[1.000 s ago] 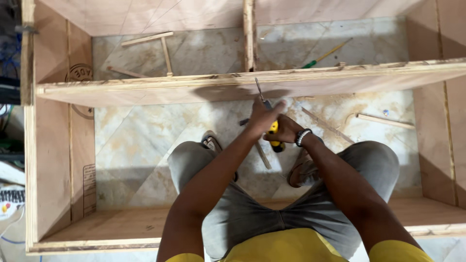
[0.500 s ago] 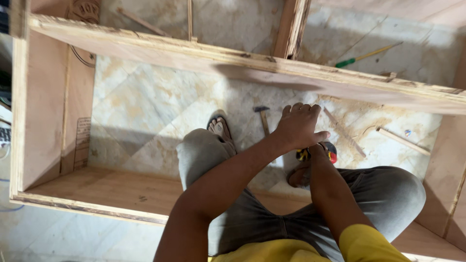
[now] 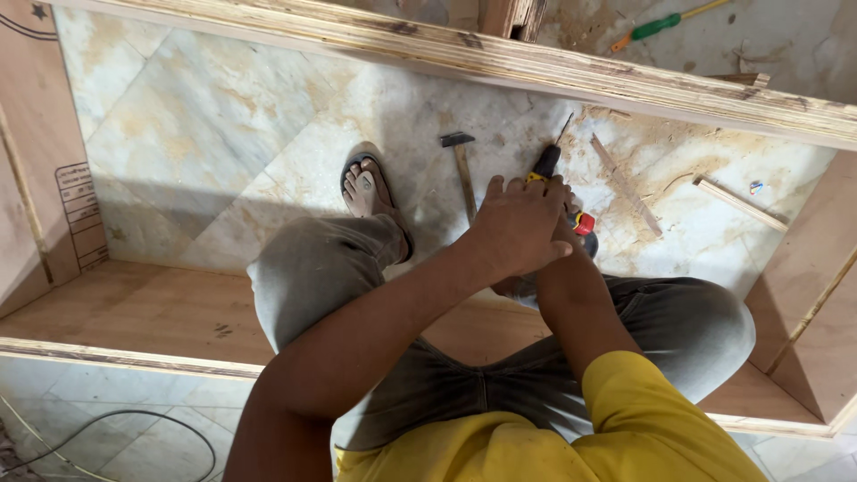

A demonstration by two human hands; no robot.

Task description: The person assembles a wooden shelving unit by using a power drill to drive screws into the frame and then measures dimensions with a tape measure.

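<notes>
Plywood, pale and raw at its layered edges, makes up the big open cabinet frame [image 3: 571, 67] that lies on the marble-patterned tile floor [image 3: 205, 134], and the person sits inside it in grey trousers and a yellow shirt, one sandalled foot [image 3: 368, 192] planted on the tiles. Both hands meet low over the floor between the knees: the left hand [image 3: 518, 228] lies on top, fingers curled down and pressed together over the right hand [image 3: 564, 223], which is mostly hidden beneath it, so I cannot tell how its grip is set. Between them sits the black-and-yellow power drill with a red patch [image 3: 558, 192], its thin bit pointing up toward the long front rail of the frame without touching it. As I judge it, the frame's outer boards and cross rail already stand joined, while the drill looks lowered rather than at work, so more fastening seems left. A steel-headed wooden hammer [image 3: 461, 170] lies on the tiles just beside the hands, thin wooden offcut strips [image 3: 625, 183] lie to the right, and a green-handled screwdriver [image 3: 656, 27] rests beyond the rail.
</notes>
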